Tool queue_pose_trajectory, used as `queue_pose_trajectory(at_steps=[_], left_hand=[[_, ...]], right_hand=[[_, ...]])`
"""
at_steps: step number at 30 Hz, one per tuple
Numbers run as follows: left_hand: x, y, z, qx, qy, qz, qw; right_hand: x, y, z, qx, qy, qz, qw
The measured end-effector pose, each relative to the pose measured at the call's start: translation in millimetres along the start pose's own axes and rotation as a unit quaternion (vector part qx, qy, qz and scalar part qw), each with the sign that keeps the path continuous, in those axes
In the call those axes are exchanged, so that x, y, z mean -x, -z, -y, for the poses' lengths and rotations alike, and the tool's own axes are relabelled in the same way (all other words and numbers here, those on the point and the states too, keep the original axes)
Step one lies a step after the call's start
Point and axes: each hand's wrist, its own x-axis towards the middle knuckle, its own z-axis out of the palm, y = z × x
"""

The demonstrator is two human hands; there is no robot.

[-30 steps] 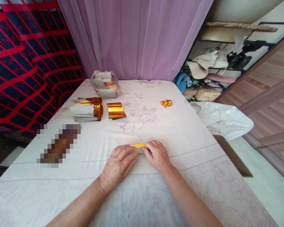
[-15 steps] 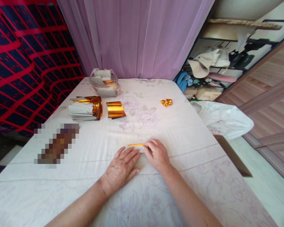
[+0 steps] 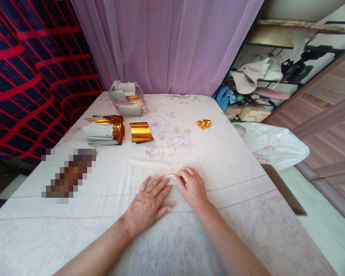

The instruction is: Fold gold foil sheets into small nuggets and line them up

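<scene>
My left hand [image 3: 148, 202] lies flat on the cloth with fingers spread, pressing a folded paper sheet [image 3: 167, 178] whose white side faces up; only a thin gold edge shows along its far side. My right hand [image 3: 191, 187] pinches the right end of that sheet with curled fingers. Farther back on the left lies a stack of gold-and-white paper sheets [image 3: 103, 131], with a single gold foil sheet [image 3: 140, 132] beside it. A small folded gold piece [image 3: 202, 124] rests at the back right.
The table is covered by a pale floral cloth [image 3: 218, 161]. A clear plastic bag of paper [image 3: 127, 99] sits at the back, against a purple curtain. A white plastic bag [image 3: 271, 143] hangs off the right edge. A blurred dark object [image 3: 70, 174] lies on the left.
The gold strip between my hands has been folded over, so mostly white shows now. My left hand has flattened and slid slightly toward me; my right hand stays at the sheet's right end.
</scene>
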Motion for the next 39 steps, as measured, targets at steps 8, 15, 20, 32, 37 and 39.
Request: queue_pose_trajectory(at_steps=[8,15,20,32,37,39], left_hand=[[0.2,0.2,-0.9,-0.005,0.004,0.017,1.0],[0.2,-1.5,-0.7,-0.002,0.009,0.019,1.0],[0.8,-2.8,-0.3,-0.002,0.01,0.023,1.0],[-0.7,-1.3,-0.8,-0.003,0.014,0.028,1.0],[-1.9,0.1,-1.2,-0.008,0.015,0.027,1.0],[-2.0,0.3,-1.4,-0.009,0.014,0.025,1.0]], right_hand=[[-0.4,-1.7,-0.5,0.011,-0.01,-0.001,1.0],[-0.6,-2.4,0.1,0.015,-0.015,-0.007,1.0],[-0.8,-2.7,0.7,0.014,-0.016,-0.01,1.0],[-0.6,-4.0,-0.4,0.015,-0.022,-0.015,1.0],[-1.3,-4.5,-1.9,0.007,-0.013,-0.027,1.0],[-0.8,-2.2,-2.4,-0.013,-0.004,-0.042,0.999]])
